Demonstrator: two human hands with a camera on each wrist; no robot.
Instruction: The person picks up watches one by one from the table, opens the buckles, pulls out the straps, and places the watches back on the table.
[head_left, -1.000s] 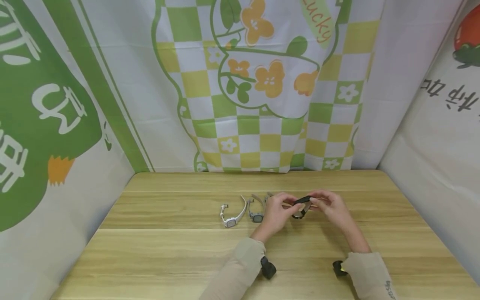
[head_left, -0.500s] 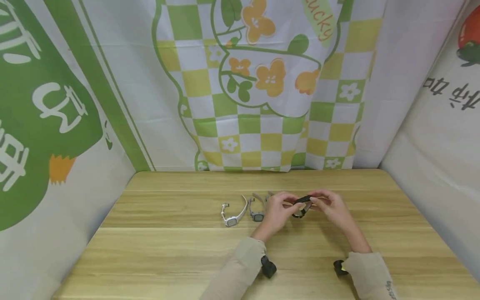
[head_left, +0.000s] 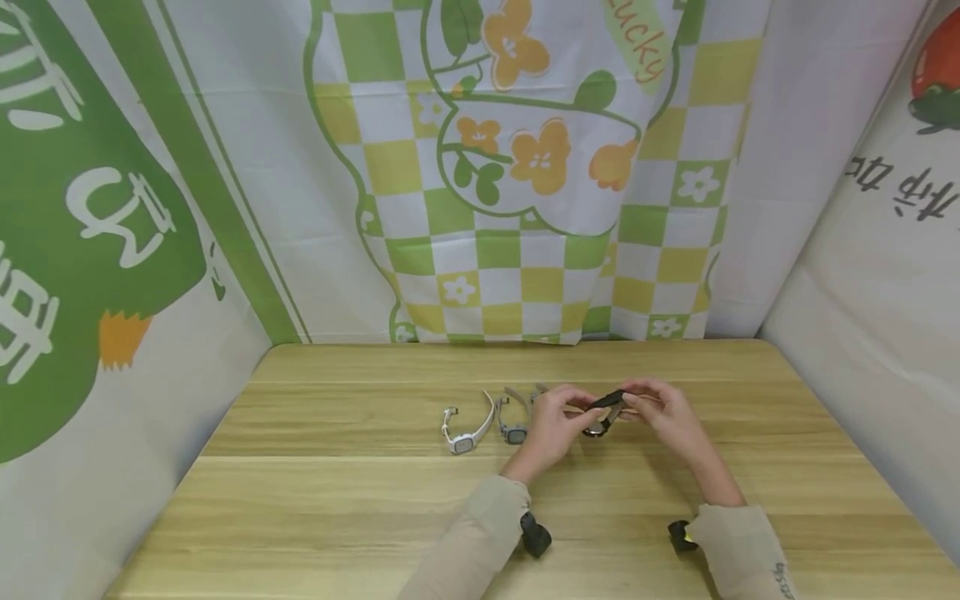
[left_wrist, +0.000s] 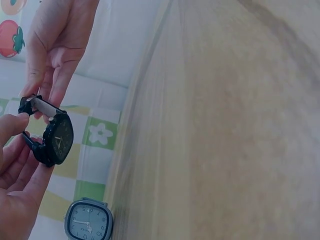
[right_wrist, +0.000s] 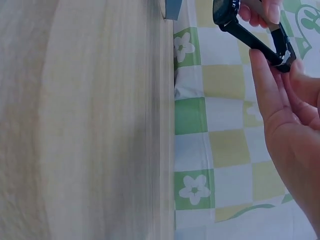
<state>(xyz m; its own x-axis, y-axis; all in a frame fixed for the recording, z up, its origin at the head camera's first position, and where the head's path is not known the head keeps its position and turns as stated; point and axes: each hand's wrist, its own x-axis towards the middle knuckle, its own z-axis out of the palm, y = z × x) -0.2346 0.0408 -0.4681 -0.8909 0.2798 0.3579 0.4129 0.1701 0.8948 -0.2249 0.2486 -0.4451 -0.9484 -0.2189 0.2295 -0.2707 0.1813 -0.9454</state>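
Note:
A black wristwatch (left_wrist: 61, 140) with a dark dial is held between both hands above the table, its strap bent into a loop. My left hand (head_left: 553, 427) pinches one side of the strap between thumb and fingers. On the other side, my right hand (head_left: 663, 414) pinches the strap near its buckle (right_wrist: 286, 61). Beside the left hand lies a grey watch (head_left: 515, 434) with a squarish face. Further left is a white watch (head_left: 462, 443), its strap spread out. Part of another strap (head_left: 539, 389) shows behind the left hand, mostly hidden.
The wooden table (head_left: 337, 500) spreads out around the hands. A checkered, flower-printed cloth (head_left: 517, 275) hangs along its back edge. Printed sheets hang at the left and right sides. Small black cameras sit on both wrists.
The black watch has tilted slightly between the fingers, and the right fingertips have shifted a little on the strap. Both hands otherwise stay in place, as do the watches on the table.

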